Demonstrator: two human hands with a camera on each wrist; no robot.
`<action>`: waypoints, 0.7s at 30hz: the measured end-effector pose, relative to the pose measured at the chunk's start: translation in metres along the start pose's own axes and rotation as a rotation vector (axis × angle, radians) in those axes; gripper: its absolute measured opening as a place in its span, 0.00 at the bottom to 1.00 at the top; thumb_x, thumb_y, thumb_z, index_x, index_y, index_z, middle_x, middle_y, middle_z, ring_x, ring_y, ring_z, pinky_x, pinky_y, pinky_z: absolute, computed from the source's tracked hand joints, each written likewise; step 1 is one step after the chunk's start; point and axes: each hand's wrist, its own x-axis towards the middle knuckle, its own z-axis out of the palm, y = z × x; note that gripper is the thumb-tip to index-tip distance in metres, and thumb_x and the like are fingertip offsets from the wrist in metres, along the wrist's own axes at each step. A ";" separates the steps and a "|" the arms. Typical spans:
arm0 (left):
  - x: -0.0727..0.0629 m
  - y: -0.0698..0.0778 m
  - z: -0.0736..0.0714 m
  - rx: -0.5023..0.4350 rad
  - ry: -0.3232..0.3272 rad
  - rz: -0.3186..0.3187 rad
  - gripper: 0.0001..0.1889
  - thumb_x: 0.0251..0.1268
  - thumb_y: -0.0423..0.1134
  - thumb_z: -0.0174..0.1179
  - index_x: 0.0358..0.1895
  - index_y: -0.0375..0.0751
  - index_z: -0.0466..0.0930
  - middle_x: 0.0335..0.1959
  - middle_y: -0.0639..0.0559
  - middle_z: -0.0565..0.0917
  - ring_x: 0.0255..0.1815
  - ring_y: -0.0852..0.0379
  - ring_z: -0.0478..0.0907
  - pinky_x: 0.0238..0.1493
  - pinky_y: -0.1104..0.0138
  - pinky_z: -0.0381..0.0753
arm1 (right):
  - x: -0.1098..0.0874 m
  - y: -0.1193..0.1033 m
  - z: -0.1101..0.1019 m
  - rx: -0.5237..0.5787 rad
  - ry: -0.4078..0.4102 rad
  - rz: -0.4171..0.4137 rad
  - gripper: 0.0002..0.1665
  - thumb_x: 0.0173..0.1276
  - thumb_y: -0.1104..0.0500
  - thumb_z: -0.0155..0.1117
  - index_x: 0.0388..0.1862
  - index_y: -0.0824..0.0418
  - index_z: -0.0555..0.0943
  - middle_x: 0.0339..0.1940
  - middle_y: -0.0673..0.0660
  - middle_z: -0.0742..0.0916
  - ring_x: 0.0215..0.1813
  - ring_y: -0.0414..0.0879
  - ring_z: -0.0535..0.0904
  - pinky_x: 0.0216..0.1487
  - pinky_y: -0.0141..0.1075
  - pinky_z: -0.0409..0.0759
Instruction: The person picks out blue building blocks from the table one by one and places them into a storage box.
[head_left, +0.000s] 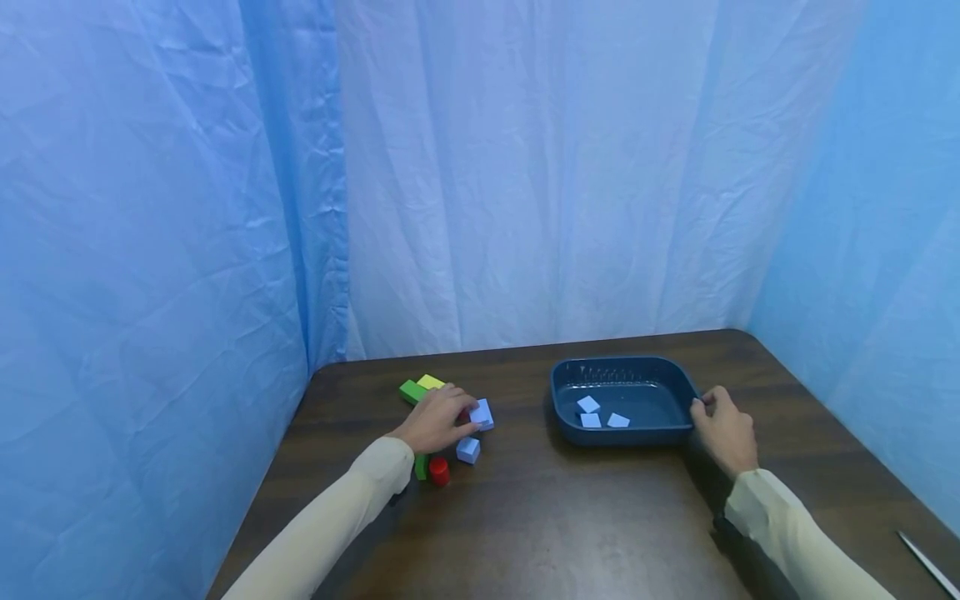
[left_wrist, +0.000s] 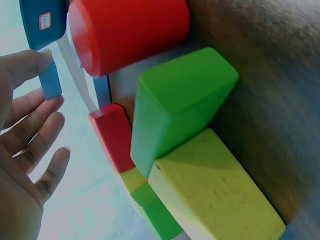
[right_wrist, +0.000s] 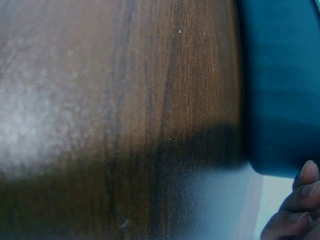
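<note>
Between thumb and fingers, my left hand (head_left: pixel 437 418) pinches a blue block (left_wrist: pixel 51 82), plainly seen in the left wrist view. Close around that hand lie another blue block (head_left: pixel 468 451), a red cylinder (head_left: pixel 439 472), a green block (head_left: pixel 412 392) and a yellow block (head_left: pixel 431 382). A dark blue tray (head_left: pixel 622 437) stands to the right, holding three small blue blocks (head_left: pixel 588 405) in its near left part. At the tray's right end, my right hand (head_left: pixel 726 433) grips the rim with thumb and fingers; the right wrist view catches only its fingertips (right_wrist: pixel 309 175) beside the tray wall.
The dark wooden table (head_left: pixel 555 517) has its far edge in front of pale blue curtains (head_left: pixel 525 167), which also hang at both sides. A thin, light-coloured pointed object (head_left: pixel 928 563) lies by the right table edge. A red block (left_wrist: pixel 112 137) sits among the left group.
</note>
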 end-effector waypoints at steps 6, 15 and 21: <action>0.007 0.005 0.002 0.005 -0.013 0.018 0.22 0.67 0.55 0.69 0.59 0.49 0.85 0.52 0.56 0.86 0.50 0.58 0.74 0.56 0.58 0.76 | 0.001 0.001 0.001 -0.013 0.007 0.009 0.17 0.81 0.52 0.48 0.53 0.67 0.71 0.45 0.73 0.83 0.37 0.61 0.80 0.34 0.47 0.75; 0.015 0.016 0.001 0.035 0.009 0.058 0.21 0.69 0.56 0.67 0.57 0.49 0.85 0.52 0.56 0.86 0.51 0.58 0.76 0.56 0.58 0.76 | 0.000 -0.001 0.001 -0.003 0.006 -0.004 0.18 0.81 0.52 0.48 0.53 0.67 0.71 0.47 0.74 0.83 0.38 0.62 0.80 0.35 0.47 0.76; 0.019 0.018 0.003 0.021 0.010 0.052 0.21 0.69 0.56 0.66 0.58 0.48 0.85 0.52 0.55 0.86 0.51 0.57 0.75 0.55 0.59 0.76 | -0.001 -0.001 -0.001 0.001 0.000 -0.007 0.18 0.81 0.52 0.48 0.52 0.67 0.71 0.44 0.72 0.83 0.36 0.60 0.79 0.33 0.45 0.75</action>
